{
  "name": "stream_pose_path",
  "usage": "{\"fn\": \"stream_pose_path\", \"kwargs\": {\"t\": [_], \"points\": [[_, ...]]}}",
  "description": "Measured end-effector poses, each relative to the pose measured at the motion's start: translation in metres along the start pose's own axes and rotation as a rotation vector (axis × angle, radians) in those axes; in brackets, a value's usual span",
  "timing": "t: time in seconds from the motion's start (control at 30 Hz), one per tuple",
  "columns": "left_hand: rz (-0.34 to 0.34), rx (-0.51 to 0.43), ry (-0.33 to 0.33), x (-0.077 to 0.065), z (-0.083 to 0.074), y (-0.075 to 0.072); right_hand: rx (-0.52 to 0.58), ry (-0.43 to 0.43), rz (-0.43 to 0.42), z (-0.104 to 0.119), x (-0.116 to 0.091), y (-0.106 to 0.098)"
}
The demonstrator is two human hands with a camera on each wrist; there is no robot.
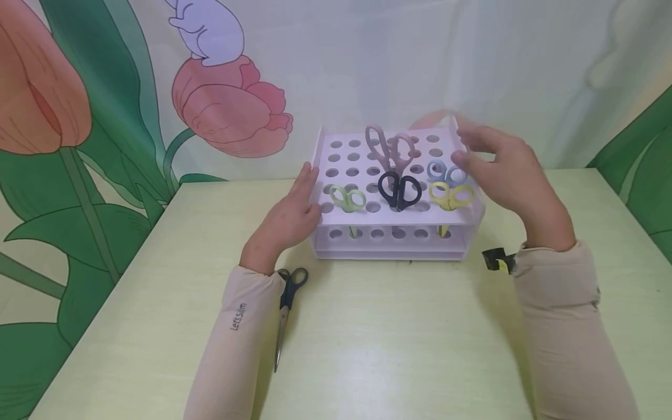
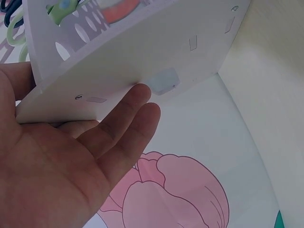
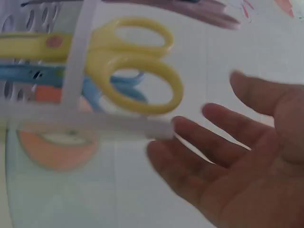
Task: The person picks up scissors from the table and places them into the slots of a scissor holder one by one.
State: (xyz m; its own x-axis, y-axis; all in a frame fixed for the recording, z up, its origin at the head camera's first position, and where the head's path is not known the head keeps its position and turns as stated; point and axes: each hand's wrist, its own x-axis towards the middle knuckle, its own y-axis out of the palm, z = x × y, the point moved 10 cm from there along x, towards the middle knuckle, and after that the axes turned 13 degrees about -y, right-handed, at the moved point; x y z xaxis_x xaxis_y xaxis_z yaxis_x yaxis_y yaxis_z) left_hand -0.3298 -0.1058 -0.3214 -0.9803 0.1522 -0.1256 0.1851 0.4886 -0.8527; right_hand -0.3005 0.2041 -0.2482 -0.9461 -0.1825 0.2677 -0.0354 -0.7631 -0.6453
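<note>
A white two-tier rack with round holes (image 1: 396, 218) stands on the table. My left hand (image 1: 289, 219) grips its left side panel (image 2: 128, 64), the thumb over the front edge and the fingers against the outer face. Beside the right side panel, my right hand (image 1: 506, 166) is held with fingers loosely extended and the thumb apart. Its fingertips are at the panel's edge; contact is unclear. Scissors stand handles up in the holes: light green (image 1: 347, 199), black (image 1: 399, 191), pink (image 1: 389, 149), blue (image 1: 446, 172) and yellow (image 1: 450, 196).
Dark-handled scissors (image 1: 286, 297) lie on the table beside the left sleeve, blades toward the near side. The pale table (image 1: 399, 344) meets a printed flower backdrop (image 1: 336, 76) close behind the rack. A black tab (image 1: 497, 259) sticks out from the right cuff.
</note>
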Motion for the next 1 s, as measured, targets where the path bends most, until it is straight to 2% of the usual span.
{"fn": "stream_pose_path", "kwargs": {"t": [0.13, 0.23, 0.4, 0.63, 0.77, 1.0], "points": [[0.0, 0.006, 0.002, 0.0, -0.001, 0.0, -0.007, 0.02, 0.256, -0.02, -0.002, 0.025], [0.001, 0.016, 0.007, 0.0, -0.002, 0.0, 0.07, -0.015, 0.345, -0.029, -0.003, 0.041], [0.004, 0.018, 0.004, -0.001, -0.002, -0.001, 0.171, -0.064, 0.343, -0.036, -0.001, 0.052], [0.0, 0.018, -0.002, -0.003, -0.003, -0.003, 0.154, -0.008, 0.396, -0.044, -0.004, 0.056], [-0.003, 0.02, -0.008, -0.004, -0.002, -0.003, 0.166, -0.014, 0.405, -0.045, -0.005, 0.058], [-0.031, 0.049, 0.026, -0.007, -0.004, -0.003, 0.252, -0.079, 0.321, -0.042, -0.004, 0.058]]}}
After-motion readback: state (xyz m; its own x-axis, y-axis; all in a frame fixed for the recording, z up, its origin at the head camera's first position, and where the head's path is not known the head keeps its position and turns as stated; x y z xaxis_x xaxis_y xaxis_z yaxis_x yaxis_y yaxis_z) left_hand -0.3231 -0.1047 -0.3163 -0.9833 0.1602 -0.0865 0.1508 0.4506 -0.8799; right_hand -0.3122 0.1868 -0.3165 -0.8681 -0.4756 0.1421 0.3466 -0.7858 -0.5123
